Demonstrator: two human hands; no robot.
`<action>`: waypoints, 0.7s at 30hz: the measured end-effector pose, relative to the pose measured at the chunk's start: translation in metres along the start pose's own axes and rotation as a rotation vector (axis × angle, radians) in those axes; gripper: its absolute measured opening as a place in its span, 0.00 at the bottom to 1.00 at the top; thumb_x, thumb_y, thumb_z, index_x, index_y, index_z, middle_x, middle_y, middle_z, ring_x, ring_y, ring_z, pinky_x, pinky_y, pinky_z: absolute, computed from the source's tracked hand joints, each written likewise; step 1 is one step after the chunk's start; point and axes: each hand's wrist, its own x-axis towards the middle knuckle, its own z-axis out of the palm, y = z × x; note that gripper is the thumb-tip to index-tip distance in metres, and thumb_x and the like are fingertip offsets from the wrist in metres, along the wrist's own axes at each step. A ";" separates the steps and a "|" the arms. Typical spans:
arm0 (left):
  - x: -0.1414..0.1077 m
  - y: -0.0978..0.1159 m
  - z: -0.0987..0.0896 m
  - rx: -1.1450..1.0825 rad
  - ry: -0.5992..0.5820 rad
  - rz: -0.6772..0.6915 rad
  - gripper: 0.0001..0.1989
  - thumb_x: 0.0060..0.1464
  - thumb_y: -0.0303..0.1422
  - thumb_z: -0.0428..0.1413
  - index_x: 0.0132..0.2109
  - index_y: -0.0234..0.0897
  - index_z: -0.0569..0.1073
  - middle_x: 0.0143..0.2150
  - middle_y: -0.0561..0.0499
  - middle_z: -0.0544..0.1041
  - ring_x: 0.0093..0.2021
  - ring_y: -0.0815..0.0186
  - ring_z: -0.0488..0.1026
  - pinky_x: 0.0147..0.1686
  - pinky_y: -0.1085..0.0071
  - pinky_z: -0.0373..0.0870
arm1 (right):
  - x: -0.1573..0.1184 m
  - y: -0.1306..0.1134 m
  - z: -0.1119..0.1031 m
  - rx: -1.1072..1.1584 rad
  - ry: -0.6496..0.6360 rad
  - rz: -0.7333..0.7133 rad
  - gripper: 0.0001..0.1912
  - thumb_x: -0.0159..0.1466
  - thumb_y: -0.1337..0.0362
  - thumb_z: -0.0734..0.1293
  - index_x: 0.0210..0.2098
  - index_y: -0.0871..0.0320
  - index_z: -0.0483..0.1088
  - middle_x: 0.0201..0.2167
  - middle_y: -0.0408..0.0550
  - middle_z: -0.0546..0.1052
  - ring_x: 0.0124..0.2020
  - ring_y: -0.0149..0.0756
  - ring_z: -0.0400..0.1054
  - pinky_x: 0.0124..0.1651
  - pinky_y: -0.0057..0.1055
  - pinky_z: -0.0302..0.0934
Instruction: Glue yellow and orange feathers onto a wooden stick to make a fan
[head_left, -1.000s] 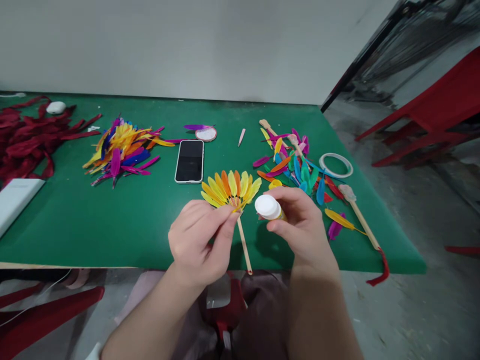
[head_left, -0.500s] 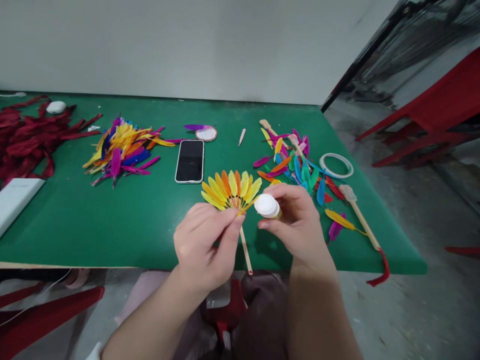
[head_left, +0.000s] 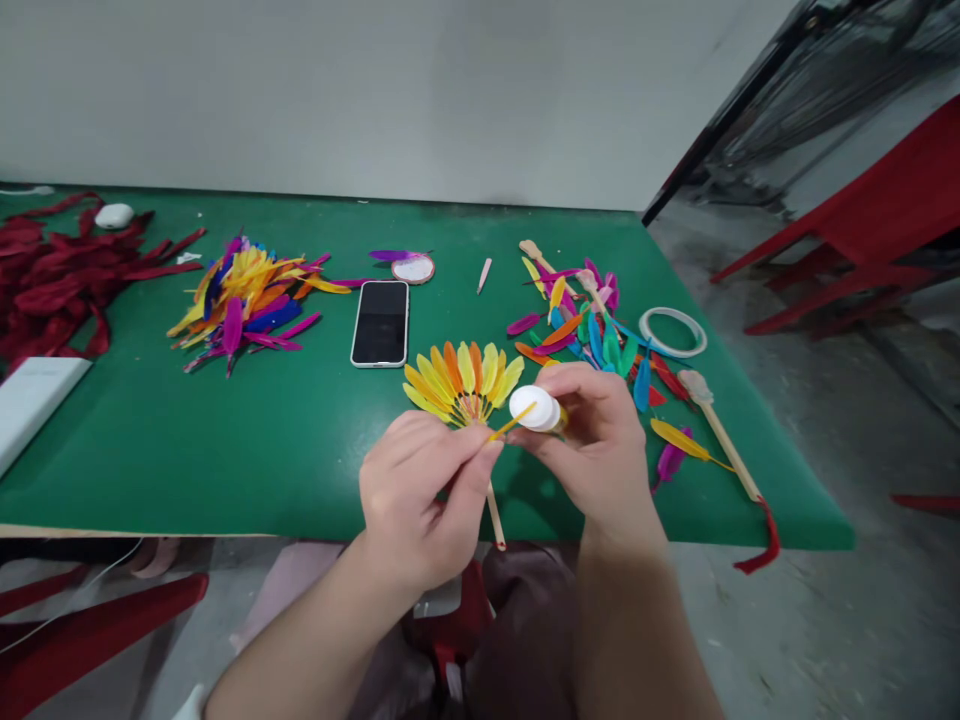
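Note:
My left hand (head_left: pixel 424 500) pinches a thin yellow stick-like piece (head_left: pixel 513 422) between thumb and fingertips; whether it is a feather seen edge-on I cannot tell. Its end overlaps the white top of a small bottle (head_left: pixel 534 408), around which my right hand (head_left: pixel 600 440) is closed. The bottle tilts toward me, and a little yellow shows on its side. Beneath my left hand on the table lies a fan of yellow and orange feathers (head_left: pixel 466 372) on a wooden stick (head_left: pixel 495 515). My fingers hide part of where feathers and stick meet.
On the green table (head_left: pixel 300 440) lie a phone (head_left: pixel 380 323), a pile of mixed feathers (head_left: pixel 251 295) and red ribbons (head_left: pixel 52 270). More feathers and wooden sticks, a tape roll (head_left: pixel 673 331) and a tasselled stick (head_left: pixel 724 440) are at right. A wall (head_left: pixel 337 100) stands behind.
My left hand has moved slightly right, bringing the yellow piece's end over the white bottle top. My right hand still holds the bottle, with only a slight shift.

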 end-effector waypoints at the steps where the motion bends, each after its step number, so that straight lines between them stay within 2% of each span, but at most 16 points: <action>1: -0.001 -0.001 0.000 -0.054 0.000 -0.046 0.05 0.51 0.24 0.55 0.31 0.33 0.76 0.20 0.53 0.72 0.22 0.71 0.67 0.25 0.73 0.66 | 0.000 0.000 0.000 -0.007 0.004 0.000 0.21 0.50 0.71 0.72 0.39 0.48 0.65 0.36 0.41 0.69 0.39 0.33 0.65 0.37 0.30 0.61; 5: -0.003 -0.005 -0.001 -0.301 0.053 -0.255 0.06 0.51 0.26 0.57 0.33 0.39 0.78 0.26 0.54 0.78 0.27 0.71 0.73 0.29 0.76 0.69 | 0.000 0.000 0.001 -0.038 0.013 0.019 0.20 0.50 0.69 0.73 0.39 0.48 0.65 0.37 0.41 0.69 0.39 0.34 0.65 0.38 0.31 0.61; 10: -0.002 -0.010 0.002 -0.500 0.107 -0.497 0.03 0.50 0.31 0.59 0.33 0.40 0.79 0.28 0.53 0.80 0.26 0.71 0.74 0.26 0.77 0.70 | -0.001 -0.001 0.001 -0.008 0.015 0.009 0.20 0.50 0.69 0.73 0.39 0.48 0.65 0.37 0.41 0.69 0.40 0.33 0.65 0.39 0.30 0.62; 13: -0.003 -0.009 0.004 -0.509 0.078 -0.520 0.04 0.50 0.32 0.59 0.31 0.39 0.79 0.28 0.52 0.80 0.26 0.70 0.74 0.27 0.76 0.71 | -0.001 -0.001 0.001 0.010 0.017 0.009 0.22 0.49 0.70 0.73 0.40 0.47 0.65 0.37 0.40 0.69 0.40 0.33 0.65 0.39 0.30 0.62; 21: -0.006 -0.005 0.005 -0.462 0.032 -0.471 0.04 0.51 0.30 0.58 0.32 0.40 0.79 0.28 0.54 0.79 0.27 0.71 0.74 0.29 0.76 0.71 | -0.001 0.000 0.001 0.033 0.009 0.008 0.24 0.48 0.75 0.73 0.40 0.48 0.66 0.37 0.40 0.69 0.41 0.32 0.65 0.40 0.30 0.60</action>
